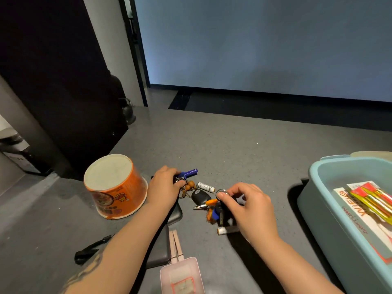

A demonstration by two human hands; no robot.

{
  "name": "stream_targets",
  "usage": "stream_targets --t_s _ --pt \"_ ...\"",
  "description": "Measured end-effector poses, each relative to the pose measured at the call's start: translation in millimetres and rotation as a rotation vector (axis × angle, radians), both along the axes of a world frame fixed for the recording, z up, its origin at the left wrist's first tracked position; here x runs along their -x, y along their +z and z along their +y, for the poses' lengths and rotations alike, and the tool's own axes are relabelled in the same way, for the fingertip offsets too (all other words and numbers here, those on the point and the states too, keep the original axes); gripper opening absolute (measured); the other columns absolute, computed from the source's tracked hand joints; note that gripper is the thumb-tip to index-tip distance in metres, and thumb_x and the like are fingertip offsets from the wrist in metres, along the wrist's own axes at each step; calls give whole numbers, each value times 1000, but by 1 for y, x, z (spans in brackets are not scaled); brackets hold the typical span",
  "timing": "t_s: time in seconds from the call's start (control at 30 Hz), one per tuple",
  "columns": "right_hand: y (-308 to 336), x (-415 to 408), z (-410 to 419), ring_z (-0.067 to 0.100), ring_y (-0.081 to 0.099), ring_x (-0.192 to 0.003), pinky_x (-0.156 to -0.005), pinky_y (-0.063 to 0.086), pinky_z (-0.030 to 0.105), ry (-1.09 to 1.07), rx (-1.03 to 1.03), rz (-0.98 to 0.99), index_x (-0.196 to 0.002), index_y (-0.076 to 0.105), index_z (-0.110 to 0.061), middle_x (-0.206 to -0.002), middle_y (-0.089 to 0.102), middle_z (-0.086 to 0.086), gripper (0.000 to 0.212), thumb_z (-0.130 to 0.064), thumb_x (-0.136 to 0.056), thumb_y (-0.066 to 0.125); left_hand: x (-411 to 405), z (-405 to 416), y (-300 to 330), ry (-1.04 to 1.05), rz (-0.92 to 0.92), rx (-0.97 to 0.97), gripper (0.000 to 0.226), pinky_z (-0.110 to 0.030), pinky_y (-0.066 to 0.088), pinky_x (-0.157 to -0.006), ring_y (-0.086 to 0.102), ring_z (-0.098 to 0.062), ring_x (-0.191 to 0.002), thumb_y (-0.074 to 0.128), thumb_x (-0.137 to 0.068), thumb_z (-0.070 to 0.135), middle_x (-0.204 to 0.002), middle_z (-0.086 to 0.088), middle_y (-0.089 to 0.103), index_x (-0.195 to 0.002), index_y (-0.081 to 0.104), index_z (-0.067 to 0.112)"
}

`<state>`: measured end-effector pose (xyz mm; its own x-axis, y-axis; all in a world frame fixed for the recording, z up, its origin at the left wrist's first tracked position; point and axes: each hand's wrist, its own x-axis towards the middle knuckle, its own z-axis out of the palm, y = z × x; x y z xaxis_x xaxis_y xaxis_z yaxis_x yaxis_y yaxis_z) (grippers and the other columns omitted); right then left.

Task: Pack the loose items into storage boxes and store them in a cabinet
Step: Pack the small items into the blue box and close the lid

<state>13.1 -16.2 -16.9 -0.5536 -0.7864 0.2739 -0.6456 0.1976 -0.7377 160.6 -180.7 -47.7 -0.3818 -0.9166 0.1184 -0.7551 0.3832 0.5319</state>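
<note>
Left hand [164, 188], at seven o'clock in the head view, curls its fingers around a key bunch [186, 183] with a blue tag and wooden beads. Right hand [249, 206], at five o'clock, pinches a metal ring [221, 192] above a pile of small items [214, 213] on the grey counter [212, 141]. At three o'clock stands a light-blue storage box [322, 200] holding papers. At nine o'clock, an orange cup [115, 187] sits upside down.
</note>
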Motion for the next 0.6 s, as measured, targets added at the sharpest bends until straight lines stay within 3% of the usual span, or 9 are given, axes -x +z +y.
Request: stream_targets --t_s 0.07,0.37,0.5,0.6 --pt "7 3 2 -3 53 -83 -65 37 11 -47 28 -39 -63 62 -29 -70 60 -16 21 -43 -74 75 1 -1 1 0 12 16 23 -27 33 -70 51 -16 -90 63 -87 27 -97 1 57 -109 67 20" --pt "31 19 20 4 56 -60 -61 47 30 -137 123 -101 -62 63 -28 -65 64 -13 22 -41 -75 76 7 19 23 -91 92 163 20 -34 40 -68 57 -23 -85 54 -94 27 -86 -3 61 -97 72 20" --pt "49 28 36 10 62 -62 -66 52 37 -147 147 -128 -63 65 -28 -64 66 -10 22 -42 -76 75 17 35 61 -112 206 276 19 -33 39 -69 58 -25 -83 55 -93 23 -85 -6 61 -97 72 17" --pt "74 38 57 8 63 -64 -63 52 33 -171 233 -106 -66 66 -28 -65 66 -10 20 -43 -77 74 32 55 99 -184 284 401 18 -34 41 -68 59 -25 -81 57 -93 21 -83 -6 63 -97 73 14"
